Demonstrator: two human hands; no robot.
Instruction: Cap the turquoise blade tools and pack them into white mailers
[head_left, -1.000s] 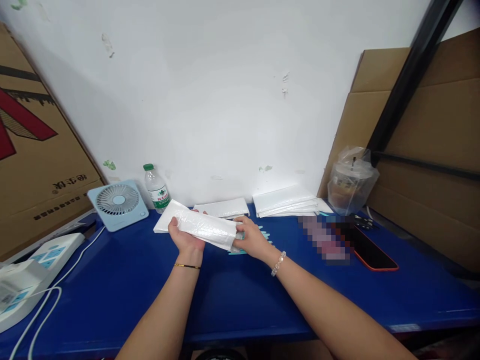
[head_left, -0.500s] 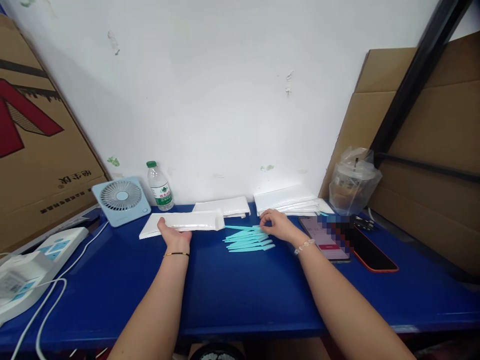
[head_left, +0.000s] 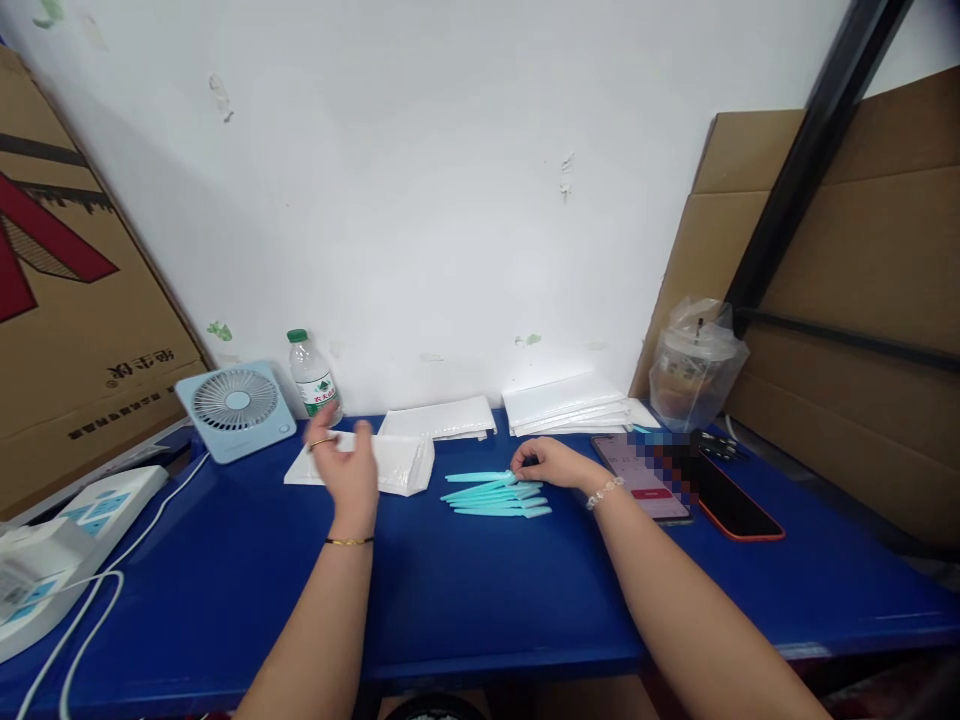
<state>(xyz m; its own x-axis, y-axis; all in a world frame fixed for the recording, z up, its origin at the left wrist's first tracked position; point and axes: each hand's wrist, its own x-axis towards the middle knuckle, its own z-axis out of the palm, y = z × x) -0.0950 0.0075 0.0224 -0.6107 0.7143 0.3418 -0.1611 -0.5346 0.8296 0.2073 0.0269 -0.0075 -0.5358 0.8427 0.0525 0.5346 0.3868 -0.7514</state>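
A white padded envelope (head_left: 401, 464) lies flat on the blue table (head_left: 465, 590). My left hand (head_left: 346, 470) hovers just over its left half, fingers spread and blurred by motion, holding nothing. My right hand (head_left: 546, 464) rests at the right end of a small heap of several teal flat sticks (head_left: 491, 491), its fingers curled and pinched on the end of the top stick.
Two stacks of white envelopes (head_left: 570, 405) lie against the wall. A blue desk fan (head_left: 236, 408) and a water bottle (head_left: 312, 378) stand at the left, a power strip (head_left: 52, 560) nearer. Two phones (head_left: 731, 495) and a bagged drink cup (head_left: 694, 365) sit at the right.
Both hands held the white envelope a second ago. The left hand set it down on the table and let go; the right hand moved to the teal sticks.
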